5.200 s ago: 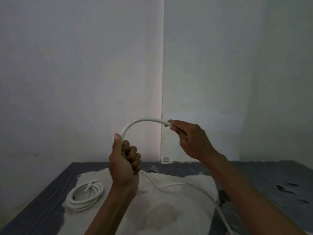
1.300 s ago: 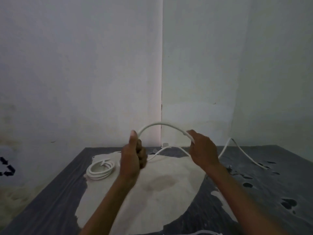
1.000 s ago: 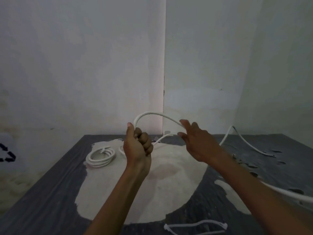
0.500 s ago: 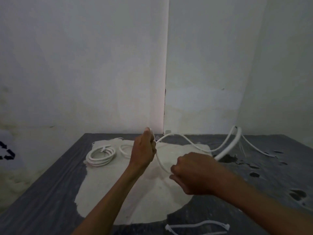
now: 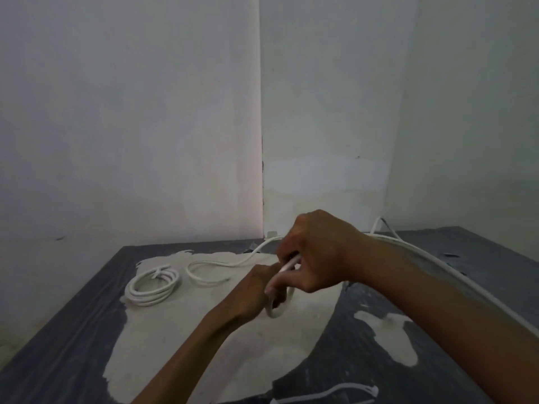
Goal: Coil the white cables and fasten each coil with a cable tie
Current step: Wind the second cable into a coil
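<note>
A loose white cable (image 5: 210, 262) snakes across the pale patch of the dark table (image 5: 481, 287). One stretch of it runs behind my right forearm toward the lower right. My left hand (image 5: 256, 290) grips a small loop of this cable low over the table. My right hand (image 5: 315, 258) sits just above and in front of the left, its fingers pinching the cable strand where the loop closes. A finished coil (image 5: 153, 285) with a cable tie round it lies at the left. Loose white cable ties (image 5: 329, 393) lie at the near edge.
Two pale walls meet in a corner just behind the table. The dark tabletop has a big worn pale patch (image 5: 186, 339) in the middle and smaller ones at the right. The table's left edge runs diagonally from the back toward the lower left.
Both hands have dropped from chest height toward the table. The right hand has swung over to the left hand, bringing the cable round into a small loop.
</note>
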Motion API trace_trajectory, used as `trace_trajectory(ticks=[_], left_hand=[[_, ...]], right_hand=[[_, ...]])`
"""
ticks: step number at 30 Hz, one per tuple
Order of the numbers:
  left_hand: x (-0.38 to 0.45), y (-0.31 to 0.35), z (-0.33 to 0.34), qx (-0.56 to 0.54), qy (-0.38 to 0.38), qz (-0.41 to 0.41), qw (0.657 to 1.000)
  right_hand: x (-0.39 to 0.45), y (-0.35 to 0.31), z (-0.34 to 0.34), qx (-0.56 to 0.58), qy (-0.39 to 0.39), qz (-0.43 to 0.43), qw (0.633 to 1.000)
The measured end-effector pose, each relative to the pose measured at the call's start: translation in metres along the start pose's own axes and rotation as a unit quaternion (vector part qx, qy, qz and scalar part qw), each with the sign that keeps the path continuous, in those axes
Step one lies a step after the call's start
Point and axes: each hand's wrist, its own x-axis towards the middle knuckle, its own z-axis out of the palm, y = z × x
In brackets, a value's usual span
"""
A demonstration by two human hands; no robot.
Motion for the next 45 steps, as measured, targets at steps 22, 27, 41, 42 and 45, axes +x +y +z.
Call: trace_trajectory(ticks=[22, 27, 41, 42, 45], left_hand=[[-0.023, 0.006, 0.001, -0.748, -0.246, 0.033, 0.616], [-0.018, 0.016, -0.032, -0.753, -0.058, 0.050, 0.653], [-0.012, 0.003, -0.048, -0.666, 0.118, -0.001, 0.736], [-0.011, 0.005, -0.048, -0.658, 0.133, 0.000, 0.742], [-0.004, 0.010, -0.040, -0.610, 0.170, -0.004, 0.774]], right_hand=[[-0.036, 0.033, 0.023, 0.477, 0.137, 0.133, 0.858], [-0.062, 0.040, 0.064, 0.412, 0.197, 0.221, 0.862], [-0.071, 0.013, 0.035, -0.010, -0.042, 0.224, 0.974], [-0.070, 0.003, 0.032, -0.016, -0.068, 0.213, 0.975], [-0.065, -0.029, 0.024, -0.036, -0.145, 0.154, 0.977]])
